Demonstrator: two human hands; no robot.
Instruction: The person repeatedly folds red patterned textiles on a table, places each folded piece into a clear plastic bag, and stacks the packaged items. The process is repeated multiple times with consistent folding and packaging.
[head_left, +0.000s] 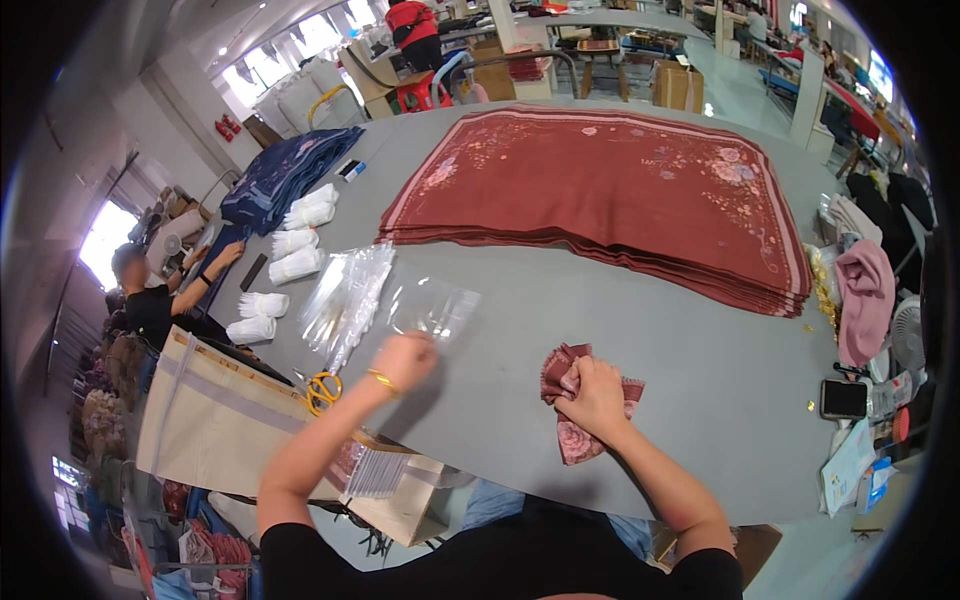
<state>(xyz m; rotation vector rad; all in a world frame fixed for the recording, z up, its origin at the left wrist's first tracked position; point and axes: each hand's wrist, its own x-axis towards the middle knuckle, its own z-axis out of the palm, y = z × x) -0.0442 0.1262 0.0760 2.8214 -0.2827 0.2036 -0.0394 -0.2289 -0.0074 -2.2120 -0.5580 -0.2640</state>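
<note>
My right hand (592, 397) grips a gathered scarf of dusty-red floral fabric (579, 442) with a fringed edge, low over the grey table (705, 420). Its folds fan out above and below my fingers. To the left, my left hand (405, 361), slightly blurred and wearing a yellow bracelet, has its fingers closed at the near edge of a clear plastic bag (442, 304). Beside that bag lies a pile of similar clear bags (345, 300). Across the table's far half spreads a stack of red floral cloths (570, 176) with pale borders.
Yellow-handled scissors (324, 394) lie at the left edge, near white bundles (296, 266) and navy cloths (289, 176). A co-worker (150, 300) handles navy fabric there. A carton (225, 412) stands below. On the right are a phone-like device (844, 399) and pink cloth (865, 300).
</note>
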